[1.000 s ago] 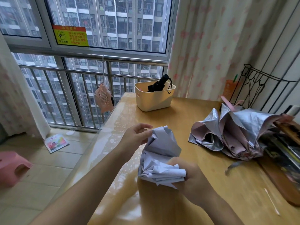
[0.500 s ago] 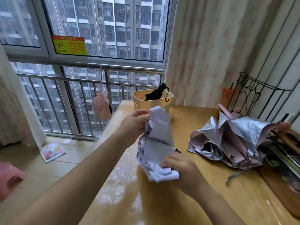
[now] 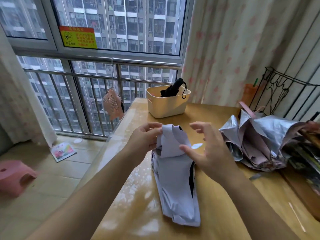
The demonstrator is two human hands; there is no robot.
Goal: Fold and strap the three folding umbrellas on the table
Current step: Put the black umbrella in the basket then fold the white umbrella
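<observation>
The pale lilac umbrella is now lying stretched along the tabletop, running from the hands toward the near edge, where a second ago it was being held up as a crumpled bunch between both hands. The left hand is pinching the folded-over top flap of the canopy at the far end. The right hand, which had been gripping the lower end of the bundle, is now hanging just to the right with fingers spread and holding nothing, only its thumb seeming to be brushing the fabric. This is suggesting that the panels are being laid out and smoothed into pleats, with rolling and strapping not yet done on this one. Whether the strap is within reach is hard to be telling from here. Further right, the silver and pink umbrella is sprawling loose and open-pleated, apparently waiting its turn, while the black umbrella is standing rolled in the cream basket at the far side, looking already finished
</observation>
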